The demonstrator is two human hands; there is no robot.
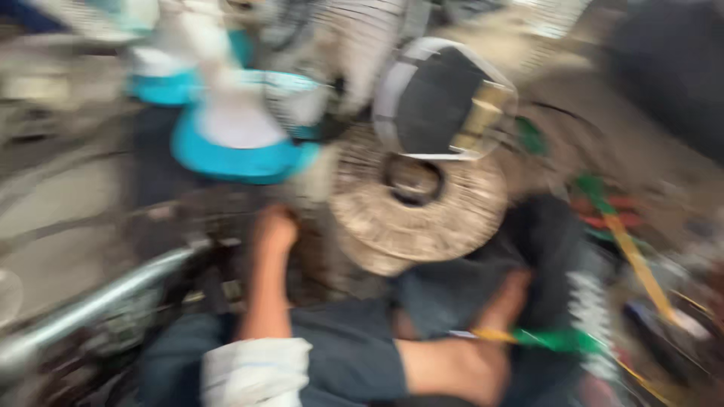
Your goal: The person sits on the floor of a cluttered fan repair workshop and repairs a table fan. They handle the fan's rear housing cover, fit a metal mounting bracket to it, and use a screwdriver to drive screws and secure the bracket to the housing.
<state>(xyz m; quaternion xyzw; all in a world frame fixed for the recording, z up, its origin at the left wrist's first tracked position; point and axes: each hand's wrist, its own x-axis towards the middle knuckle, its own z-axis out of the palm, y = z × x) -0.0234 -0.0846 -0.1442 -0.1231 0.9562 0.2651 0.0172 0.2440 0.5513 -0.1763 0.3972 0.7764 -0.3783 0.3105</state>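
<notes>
The room is a crowded workshop, and the whole view is smeared by motion, so many details cannot be read. The floor (60,203) on the left is grey and bare in one patch; the rest is covered with parts.

In the middle stands a round, dusty wire grille (418,207) like a fan guard, with a dark ring at its centre. It is tilted toward the camera. The left hand (275,228) reaches forward to the left edge of this grille and seems to touch it; whether the fingers grasp the rim or only press on it, I cannot tell, because of the blur. The left arm has a white rolled sleeve (256,371).

The right hand (507,298) lies lower, to the right, near the person's dark trouser leg, well apart from the grille. It seems to be near a thin yellow and green stick-like thing (554,341), but I cannot tell if it holds it.

Just above the grille is a dark rounded motor housing (441,102) with a pale rim. To the upper left are white and turquoise fan bases (237,139), near each other. A shiny metal tube (98,301) runs across the lower left. On the right lie coloured wires or straps (618,226), green, red and yellow.

Open room is small: only the grey floor patch at the left.
</notes>
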